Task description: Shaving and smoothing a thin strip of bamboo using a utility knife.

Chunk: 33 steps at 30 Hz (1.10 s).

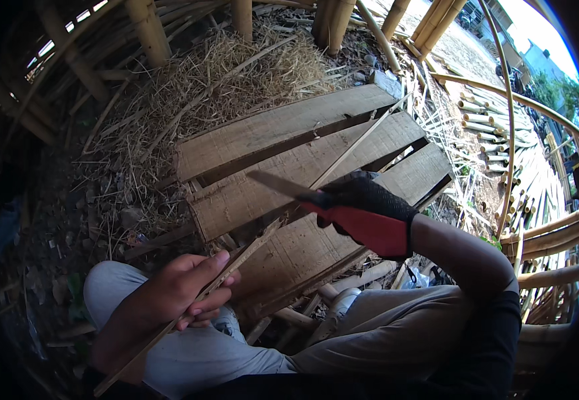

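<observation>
A long thin bamboo strip (256,247) runs slantwise from the lower left up to the right across a low wooden slatted platform (283,167). Bare and closed, my left hand (193,287) grips the strip near my left knee. My right hand (369,213) wears a black and red glove and is wrapped round a knife (279,185), whose blade points to the left above the boards. The gloved hand sits right at the strip, just past its middle. Whether its fingers also touch the strip is hidden.
Dry shavings (216,87) lie heaped beyond the platform. Upright bamboo posts (333,27) stand along the far side. Many cut bamboo lengths (489,133) are stacked at the right, behind a bent bamboo rail (523,100). My crossed legs (396,313) are close to the platform's near edge.
</observation>
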Each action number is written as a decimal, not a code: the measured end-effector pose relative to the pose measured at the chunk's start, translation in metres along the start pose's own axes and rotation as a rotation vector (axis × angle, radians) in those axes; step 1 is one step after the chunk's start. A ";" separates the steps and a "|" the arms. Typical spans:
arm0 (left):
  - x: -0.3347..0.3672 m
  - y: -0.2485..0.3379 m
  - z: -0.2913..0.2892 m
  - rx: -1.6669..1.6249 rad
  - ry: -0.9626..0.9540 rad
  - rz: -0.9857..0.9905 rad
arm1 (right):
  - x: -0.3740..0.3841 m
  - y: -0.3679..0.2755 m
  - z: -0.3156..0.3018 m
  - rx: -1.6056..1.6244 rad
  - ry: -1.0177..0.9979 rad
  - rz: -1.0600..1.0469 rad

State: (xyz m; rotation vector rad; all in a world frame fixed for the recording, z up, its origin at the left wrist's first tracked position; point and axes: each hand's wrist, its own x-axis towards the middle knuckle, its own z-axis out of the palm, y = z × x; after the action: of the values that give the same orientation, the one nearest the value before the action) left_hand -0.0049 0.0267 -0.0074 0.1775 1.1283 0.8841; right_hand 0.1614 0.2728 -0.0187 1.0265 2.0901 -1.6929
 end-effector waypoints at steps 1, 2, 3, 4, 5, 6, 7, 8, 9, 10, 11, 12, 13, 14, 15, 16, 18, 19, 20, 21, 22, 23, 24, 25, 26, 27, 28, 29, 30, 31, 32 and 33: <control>0.000 0.000 0.000 -0.002 0.002 0.001 | 0.003 -0.005 -0.008 -0.041 0.167 0.050; -0.001 0.000 -0.001 -0.070 -0.022 -0.017 | 0.018 0.011 -0.019 -0.121 0.310 0.018; 0.002 0.002 -0.004 -0.133 -0.056 -0.035 | 0.019 0.016 -0.018 -0.123 0.318 0.022; 0.005 0.002 -0.007 -0.130 -0.066 -0.036 | 0.016 0.024 -0.012 -0.472 0.366 -0.288; 0.002 0.001 -0.009 -0.273 -0.125 -0.074 | 0.011 0.029 -0.003 -0.818 0.390 -0.612; -0.012 -0.004 -0.006 -0.425 -0.161 -0.095 | -0.013 0.008 0.014 -0.783 0.440 -0.596; -0.011 -0.002 -0.006 -0.425 -0.168 -0.098 | -0.011 0.010 0.013 -0.787 0.442 -0.588; -0.011 0.002 -0.005 -0.387 -0.132 -0.101 | -0.008 0.014 0.013 -0.903 0.466 -0.651; -0.011 0.003 -0.003 -0.350 -0.095 -0.104 | -0.006 0.016 0.013 -1.020 0.487 -0.715; -0.011 0.002 -0.001 -0.357 -0.091 -0.104 | -0.009 0.012 0.019 -1.019 0.479 -0.718; -0.011 0.000 0.002 -0.156 -0.012 -0.055 | -0.019 0.003 0.029 -0.981 0.443 -0.664; -0.012 -0.002 0.005 0.045 0.068 -0.005 | -0.027 -0.004 0.035 -0.943 0.406 -0.612; -0.011 0.000 0.007 0.046 0.059 -0.009 | -0.029 -0.004 0.034 -0.945 0.408 -0.601; -0.010 0.001 0.008 0.144 0.084 0.020 | -0.030 -0.005 0.032 -0.923 0.382 -0.618; -0.008 0.002 0.008 0.242 0.109 0.051 | -0.031 -0.004 0.030 -0.901 0.357 -0.634; -0.008 0.001 0.009 0.241 0.109 0.049 | -0.031 -0.001 0.028 -0.901 0.355 -0.634; -0.008 -0.001 0.009 0.312 0.132 0.060 | -0.028 0.009 0.024 -0.946 0.354 -0.702; -0.008 -0.002 0.010 0.310 0.134 0.060 | -0.026 0.013 0.021 -0.946 0.352 -0.704; -0.008 -0.002 0.010 0.304 0.131 0.067 | -0.023 0.016 0.019 -0.902 0.348 -0.745; -0.009 -0.003 0.010 0.299 0.129 0.075 | -0.021 0.018 0.017 -0.859 0.344 -0.785; -0.008 -0.004 0.010 0.296 0.131 0.074 | -0.019 0.019 0.017 -0.858 0.341 -0.787; -0.008 -0.004 0.009 0.292 0.129 0.076 | -0.018 0.020 0.016 -0.943 0.373 -0.804; -0.007 -0.005 0.009 0.289 0.126 0.077 | -0.016 0.021 0.015 -1.028 0.405 -0.821; -0.007 -0.005 0.008 0.289 0.125 0.077 | -0.013 0.023 0.015 -1.029 0.406 -0.820; -0.006 -0.005 0.008 0.273 0.125 0.076 | -0.008 0.026 0.014 -1.043 0.446 -0.889; -0.005 -0.005 0.008 0.257 0.124 0.076 | -0.005 0.027 0.012 -1.056 0.488 -0.957; -0.005 -0.006 0.008 0.256 0.129 0.077 | -0.005 0.025 0.011 -1.055 0.487 -0.961; -0.005 -0.007 0.008 0.235 0.121 0.080 | -0.005 0.024 0.010 -1.064 0.482 -0.982; -0.005 -0.007 0.008 0.214 0.114 0.084 | -0.005 0.023 0.007 -1.074 0.477 -1.002; -0.006 -0.007 0.008 0.213 0.116 0.086 | -0.003 0.023 0.004 -1.074 0.476 -1.005; -0.006 -0.008 0.007 0.187 0.106 0.083 | 0.001 0.024 -0.002 -1.173 0.569 -0.745; -0.007 -0.008 0.007 0.161 0.096 0.080 | 0.007 0.026 -0.010 -1.257 0.653 -0.476</control>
State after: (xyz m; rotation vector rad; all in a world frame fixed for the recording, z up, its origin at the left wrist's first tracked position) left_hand 0.0038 0.0189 -0.0038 0.3169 1.2895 0.8798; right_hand 0.1764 0.2865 -0.0394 0.6514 3.1529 0.1946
